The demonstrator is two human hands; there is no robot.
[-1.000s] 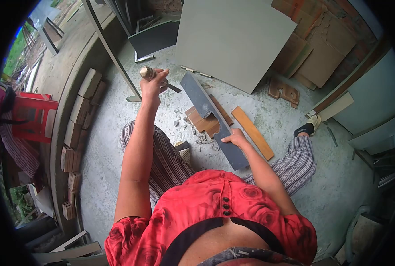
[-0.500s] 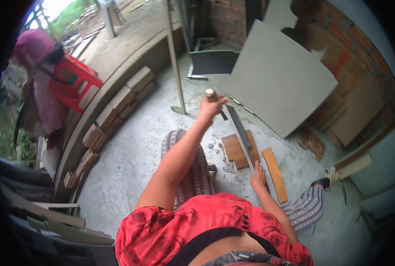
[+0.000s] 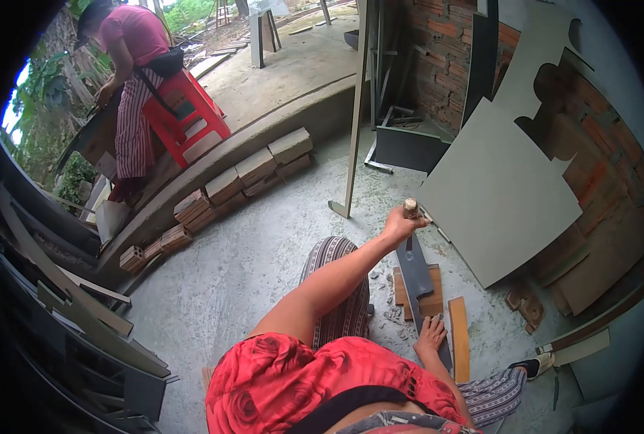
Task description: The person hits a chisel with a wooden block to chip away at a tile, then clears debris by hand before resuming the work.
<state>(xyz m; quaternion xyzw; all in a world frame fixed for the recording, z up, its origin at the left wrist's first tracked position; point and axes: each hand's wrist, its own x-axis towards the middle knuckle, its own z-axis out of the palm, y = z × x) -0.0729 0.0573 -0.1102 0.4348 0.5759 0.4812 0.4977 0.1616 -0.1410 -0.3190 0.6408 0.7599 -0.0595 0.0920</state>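
Note:
My left hand (image 3: pixel 401 226) is closed around a tool with a wooden handle (image 3: pixel 410 205), its butt end pointing up at me. Below the fist a narrow dark part of this tool shows, at the far end of a long dark grey board (image 3: pixel 414 266); the rest of its head is hidden. The board has a stepped edge and lies across a brown wooden block (image 3: pixel 433 281) on the floor. My right hand (image 3: pixel 432 335) rests on the board's near part, fingers stretched and apart. Beside it on the right is a yellowish wooden strip (image 3: pixel 459 340).
A big grey panel (image 3: pixel 499 195) leans at the right by a brick wall. Bricks (image 3: pixel 253 166) line a low ledge at the left. Beyond it, a person (image 3: pixel 137 43) sits on a red plastic stool (image 3: pixel 184 112). A thin upright post (image 3: pixel 356 108) stands ahead. Debris lies near the block.
My view has swung left and up. The dark board, seen edge-on before, now shows its flat face on the block. My right hand, earlier at the board's edge, now lies spread on it.

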